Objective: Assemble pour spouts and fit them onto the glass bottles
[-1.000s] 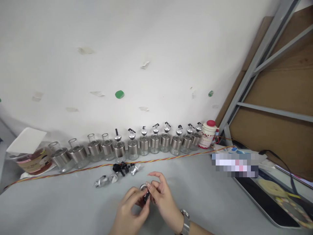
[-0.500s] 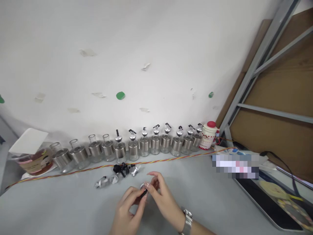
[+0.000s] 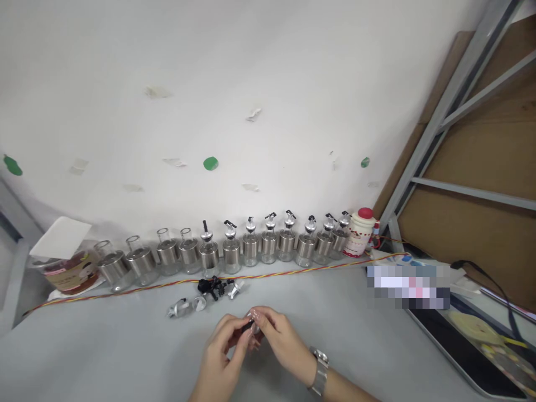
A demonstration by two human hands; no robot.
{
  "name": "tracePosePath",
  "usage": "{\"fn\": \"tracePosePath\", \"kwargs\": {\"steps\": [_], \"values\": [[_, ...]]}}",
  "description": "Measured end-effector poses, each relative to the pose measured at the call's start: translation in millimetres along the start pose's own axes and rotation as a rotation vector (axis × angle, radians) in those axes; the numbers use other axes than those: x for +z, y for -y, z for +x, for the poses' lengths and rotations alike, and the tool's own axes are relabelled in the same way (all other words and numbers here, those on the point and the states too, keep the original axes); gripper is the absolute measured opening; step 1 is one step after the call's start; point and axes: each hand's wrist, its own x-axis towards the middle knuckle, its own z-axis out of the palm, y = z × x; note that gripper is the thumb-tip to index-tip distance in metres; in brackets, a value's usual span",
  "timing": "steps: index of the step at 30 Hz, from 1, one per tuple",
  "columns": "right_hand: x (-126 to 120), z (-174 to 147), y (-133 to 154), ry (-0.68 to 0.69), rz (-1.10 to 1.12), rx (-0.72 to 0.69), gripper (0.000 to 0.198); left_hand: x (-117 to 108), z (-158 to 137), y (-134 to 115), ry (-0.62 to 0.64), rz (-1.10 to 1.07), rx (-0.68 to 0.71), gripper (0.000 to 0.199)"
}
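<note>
My left hand (image 3: 221, 353) is closed with thumb and fingers pinching a small pour spout (image 3: 248, 326), of which a black part shows. My right hand (image 3: 281, 338) grips the same piece from the other side, its fingertips covering most of it. Just beyond my hands lie loose spout parts: a cluster of black pieces (image 3: 211, 287), a silver spout head (image 3: 235, 289), a clear round cap-like piece (image 3: 199, 304) and another silver spout head (image 3: 179, 308). Behind them stands a row of steel-banded glass bottles (image 3: 231, 252); several on the right carry spouts, and those at the left have open necks.
A red and yellow twisted wire (image 3: 268, 274) runs across the table in front of the bottles. A tub (image 3: 69, 273) is at the left, a red-topped cream bottle (image 3: 359, 233) at the row's right end. A dark tablet-like device (image 3: 456, 346) lies at the right.
My right fingers have curled in closer around the spout, hiding its pale part. The view has shifted slightly; the bottles and loose parts stay in place.
</note>
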Motion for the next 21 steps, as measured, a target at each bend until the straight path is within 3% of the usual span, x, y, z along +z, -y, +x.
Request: {"fn": "tracePosePath", "kwargs": {"steps": [9, 17, 21], "values": [[-2, 4, -10, -0.052, 0.061, 0.042, 0.028, -2, 1, 2, -0.005, -0.057, -0.054, 0.018], [0, 2, -8, -0.004, 0.075, 0.031, 0.027, -4, 2, 6, 0.002, -0.053, -0.046, 0.015], [-1, -5, -2, -0.216, -0.141, -0.046, 0.027, -4, 1, 10, -0.05, 0.063, -0.019, 0.019]]}}
